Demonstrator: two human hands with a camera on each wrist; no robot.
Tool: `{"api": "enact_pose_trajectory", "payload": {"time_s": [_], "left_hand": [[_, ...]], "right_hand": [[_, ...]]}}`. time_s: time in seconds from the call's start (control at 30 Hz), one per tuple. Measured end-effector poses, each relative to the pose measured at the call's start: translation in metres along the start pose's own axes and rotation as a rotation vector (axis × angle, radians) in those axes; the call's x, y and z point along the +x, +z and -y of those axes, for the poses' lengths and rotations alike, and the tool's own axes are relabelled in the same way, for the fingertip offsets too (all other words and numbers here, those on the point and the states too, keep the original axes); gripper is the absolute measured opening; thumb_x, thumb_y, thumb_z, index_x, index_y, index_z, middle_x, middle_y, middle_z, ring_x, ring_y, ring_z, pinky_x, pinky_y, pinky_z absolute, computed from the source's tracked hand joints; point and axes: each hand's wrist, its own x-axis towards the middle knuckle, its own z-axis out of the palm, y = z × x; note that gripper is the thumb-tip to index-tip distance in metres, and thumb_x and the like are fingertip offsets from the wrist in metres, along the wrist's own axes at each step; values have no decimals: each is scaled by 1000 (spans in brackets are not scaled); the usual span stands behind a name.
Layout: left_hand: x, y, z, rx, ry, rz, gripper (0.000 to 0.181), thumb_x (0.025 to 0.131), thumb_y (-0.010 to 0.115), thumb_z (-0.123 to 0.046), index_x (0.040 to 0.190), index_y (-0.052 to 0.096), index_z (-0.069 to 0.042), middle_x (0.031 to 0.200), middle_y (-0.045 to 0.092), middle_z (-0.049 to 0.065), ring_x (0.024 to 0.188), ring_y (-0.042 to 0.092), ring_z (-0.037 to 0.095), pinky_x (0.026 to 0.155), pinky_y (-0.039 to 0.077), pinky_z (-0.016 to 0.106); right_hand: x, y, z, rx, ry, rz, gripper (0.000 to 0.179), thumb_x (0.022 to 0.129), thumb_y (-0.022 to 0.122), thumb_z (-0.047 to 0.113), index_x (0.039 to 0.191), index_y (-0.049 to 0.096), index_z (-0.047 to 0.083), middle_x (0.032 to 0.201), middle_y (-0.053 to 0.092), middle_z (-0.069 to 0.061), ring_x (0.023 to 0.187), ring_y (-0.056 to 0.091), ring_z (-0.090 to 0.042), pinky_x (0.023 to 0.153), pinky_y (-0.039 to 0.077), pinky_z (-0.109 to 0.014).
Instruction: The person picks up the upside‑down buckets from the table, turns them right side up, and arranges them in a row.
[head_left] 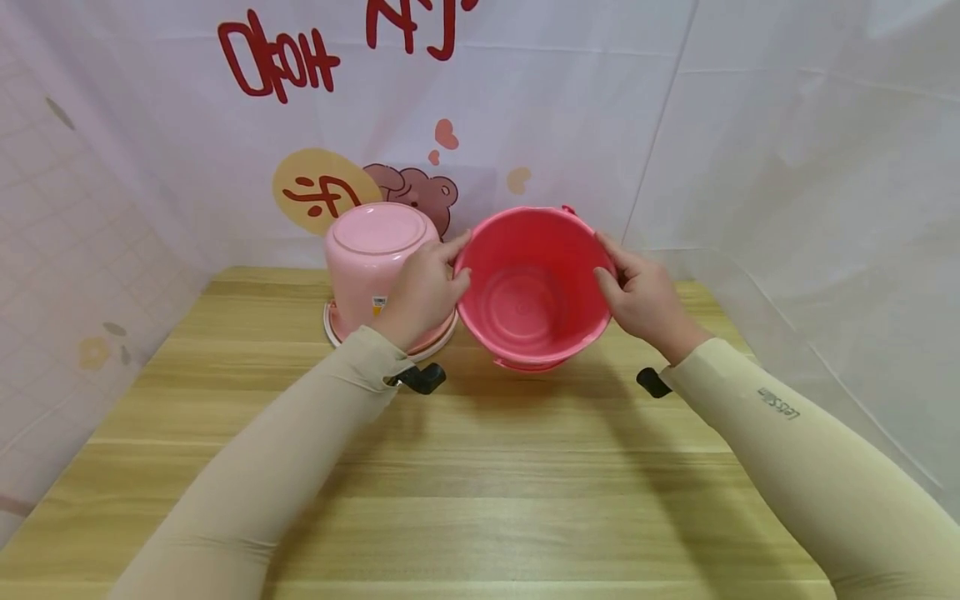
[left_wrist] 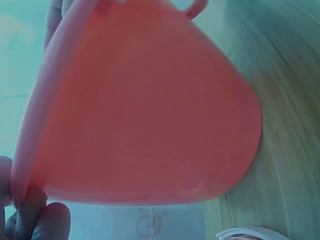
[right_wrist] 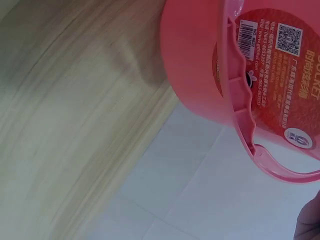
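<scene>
A pinkish-red plastic bucket (head_left: 528, 304) is tilted with its open mouth toward me, above the back half of the table. My left hand (head_left: 422, 292) grips the left side of its rim, thumb inside. On the opposite side, my right hand (head_left: 647, 302) holds the rim the same way. The right wrist view shows the bucket's curved handle (right_wrist: 242, 107) and a red printed label (right_wrist: 280, 70) on its wall. In the left wrist view the bucket's plain side (left_wrist: 150, 110) fills most of the picture. Whether its base touches the table I cannot tell.
An upside-down light pink bucket (head_left: 351, 279) stands at the back left, beside my left hand, with a pale rim around its foot. The wooden table (head_left: 510, 508) ends at a white printed cloth (head_left: 570, 100) behind, and more cloth hangs on both sides.
</scene>
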Motion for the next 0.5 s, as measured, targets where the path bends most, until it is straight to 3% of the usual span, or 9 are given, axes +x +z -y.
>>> {"api": "enact_pose_trajectory", "payload": {"time_s": [0.13, 0.27, 0.4, 0.5], "left_hand": [[-1, 0, 0, 10, 3, 7, 63, 103, 66, -20, 162, 43, -18, 111, 62, 12, 84, 61, 22, 67, 59, 30], [-6, -1, 0, 9, 1, 45, 72, 102, 69, -30, 165, 37, -17, 132, 60, 13, 105, 63, 23, 82, 64, 34], [-14, 1, -1, 0, 18, 80, 87, 98, 73, -39, 168, 27, -16, 153, 48, 13, 125, 59, 27, 94, 63, 40], [-19, 3, -2, 21, 49, 104, 100, 94, 76, -47, 169, 21, -13, 164, 37, 14, 141, 49, 30, 101, 60, 45]], "right_hand": [[2, 2, 1, -27, 29, -20, 55, 106, 59, 15, 160, 47, 13, 73, 66, -13, 57, 56, -18, 51, 47, -18], [4, 3, 5, -4, 83, -14, 54, 106, 58, 16, 159, 47, 14, 85, 74, -17, 60, 61, -18, 52, 50, -19], [5, 4, 6, 13, 121, -14, 54, 107, 57, 17, 159, 47, 15, 86, 74, -18, 59, 61, -19, 52, 51, -20], [6, 5, 5, 14, 130, -17, 53, 107, 57, 17, 159, 47, 13, 81, 72, -18, 57, 61, -19, 51, 50, -21]]}}
